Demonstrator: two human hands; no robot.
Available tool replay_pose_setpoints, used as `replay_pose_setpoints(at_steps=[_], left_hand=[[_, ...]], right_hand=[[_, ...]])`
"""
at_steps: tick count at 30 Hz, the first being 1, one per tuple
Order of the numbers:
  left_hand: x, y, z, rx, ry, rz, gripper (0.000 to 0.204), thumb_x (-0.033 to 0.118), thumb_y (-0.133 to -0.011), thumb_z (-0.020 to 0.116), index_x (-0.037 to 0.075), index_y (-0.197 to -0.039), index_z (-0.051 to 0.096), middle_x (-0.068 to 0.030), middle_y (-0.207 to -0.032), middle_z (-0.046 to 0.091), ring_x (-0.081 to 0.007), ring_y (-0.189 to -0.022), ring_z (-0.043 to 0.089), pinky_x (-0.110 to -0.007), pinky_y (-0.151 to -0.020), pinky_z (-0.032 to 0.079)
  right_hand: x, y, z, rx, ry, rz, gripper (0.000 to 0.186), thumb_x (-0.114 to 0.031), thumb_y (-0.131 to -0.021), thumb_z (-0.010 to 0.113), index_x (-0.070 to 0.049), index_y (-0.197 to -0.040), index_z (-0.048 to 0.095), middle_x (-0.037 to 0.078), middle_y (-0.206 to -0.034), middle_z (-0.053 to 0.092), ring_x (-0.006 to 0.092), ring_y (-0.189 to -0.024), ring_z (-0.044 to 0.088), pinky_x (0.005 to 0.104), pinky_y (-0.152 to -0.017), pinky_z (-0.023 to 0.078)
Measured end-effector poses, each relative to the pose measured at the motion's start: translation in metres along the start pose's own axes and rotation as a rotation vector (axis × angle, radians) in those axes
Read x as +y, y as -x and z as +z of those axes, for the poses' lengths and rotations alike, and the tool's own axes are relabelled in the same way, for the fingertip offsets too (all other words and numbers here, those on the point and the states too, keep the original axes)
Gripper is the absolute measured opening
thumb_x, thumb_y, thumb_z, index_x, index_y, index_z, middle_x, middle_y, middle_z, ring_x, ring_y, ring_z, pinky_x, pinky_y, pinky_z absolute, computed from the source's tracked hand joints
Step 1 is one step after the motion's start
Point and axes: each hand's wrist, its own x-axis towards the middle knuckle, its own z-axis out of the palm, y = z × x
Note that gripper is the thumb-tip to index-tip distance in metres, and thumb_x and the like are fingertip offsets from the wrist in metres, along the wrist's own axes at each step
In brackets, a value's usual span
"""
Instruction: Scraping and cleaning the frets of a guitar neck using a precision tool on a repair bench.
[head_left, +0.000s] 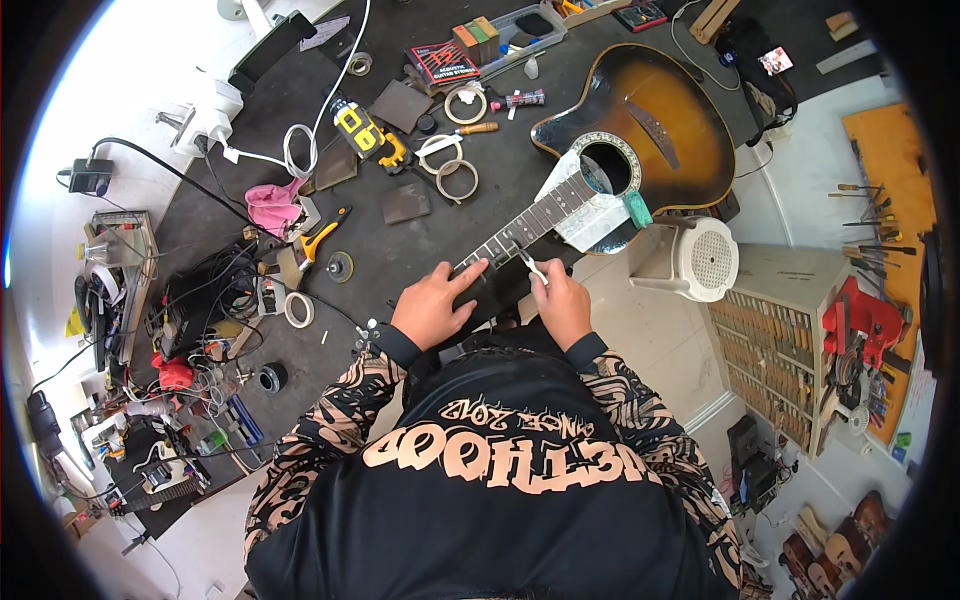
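An acoustic guitar (pixel 700 140) with a brown sunburst body lies on the dark workbench, its neck pointing toward me. On the neck's fretboard (pixel 545 213) my left hand (pixel 430 308) rests with its fingers apart, the index fingertip touching the wood. My right hand (pixel 566 305) is closed around a slim tool (pixel 538 271) with a whitish handle; its tip meets the near edge of the fretboard, and its exact kind is too small to tell. White paper (pixel 585 225) covers part of the body below the sound hole. A green piece (pixel 637 210) sits at the body's edge.
Tape rolls (pixel 457 181), a yellow-black power tool (pixel 365 135), a wooden-handled tool (pixel 477 128) and dark flat blocks (pixel 406 204) lie beyond the neck. Cables and clutter (pixel 200 300) fill the left. A white stool (pixel 700 258) and tool rack (pixel 770 340) stand right.
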Motion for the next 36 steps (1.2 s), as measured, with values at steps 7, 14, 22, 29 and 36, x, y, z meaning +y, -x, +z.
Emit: replay_pose_setpoints(at_steps=[7,14,22,29,36], left_hand=[[-0.012,-0.007,-0.005,0.075,0.007,-0.056,0.082,0.033,-0.101,0.082,0.038,-0.177,0.051,-0.0156,-0.119,0.067,-0.04,-0.098,0.078,-0.051,-0.084,0.066],[-0.018,-0.01,-0.009,0.072,-0.018,-0.055,0.083,0.035,-0.101,0.083,0.039,-0.177,0.051,-0.0149,-0.118,0.067,-0.0393,-0.098,0.077,-0.051,-0.085,0.065],[-0.019,-0.012,-0.017,0.054,-0.025,-0.047,0.083,0.033,-0.101,0.083,0.039,-0.177,0.051,-0.0152,-0.119,0.067,-0.0396,-0.096,0.078,-0.05,-0.084,0.065],[-0.02,-0.013,-0.019,0.029,-0.048,-0.025,0.083,0.033,-0.1,0.084,0.039,-0.177,0.052,-0.0153,-0.118,0.067,-0.0391,-0.096,0.078,-0.05,-0.084,0.065],[-0.02,-0.014,-0.017,0.058,-0.041,-0.032,0.084,0.032,-0.1,0.084,0.039,-0.177,0.052,-0.0148,-0.12,0.067,-0.0388,-0.096,0.078,-0.05,-0.083,0.066]], right_hand=[[-0.015,-0.021,0.003,0.016,-0.02,-0.021,0.02,-0.02,-0.11,0.076,-0.006,-0.123,0.069,0.02,-0.092,0.082,0.0447,-0.084,0.08,0.0567,-0.073,0.061],[-0.025,-0.034,0.004,0.022,-0.03,-0.034,0.02,-0.019,-0.109,0.077,-0.005,-0.121,0.071,0.021,-0.096,0.083,0.0452,-0.087,0.08,0.0567,-0.076,0.062],[-0.027,-0.036,0.003,0.002,-0.024,-0.003,0.02,-0.019,-0.108,0.077,-0.004,-0.121,0.071,0.021,-0.096,0.083,0.0454,-0.087,0.08,0.057,-0.076,0.061],[-0.026,-0.035,0.004,0.015,-0.036,-0.039,0.021,-0.019,-0.109,0.077,-0.005,-0.123,0.071,0.022,-0.093,0.082,0.0455,-0.086,0.08,0.0569,-0.076,0.061],[-0.02,-0.033,0.007,0.017,-0.026,-0.028,0.021,-0.02,-0.109,0.077,-0.005,-0.123,0.072,0.021,-0.09,0.082,0.0454,-0.084,0.08,0.0566,-0.075,0.061]])
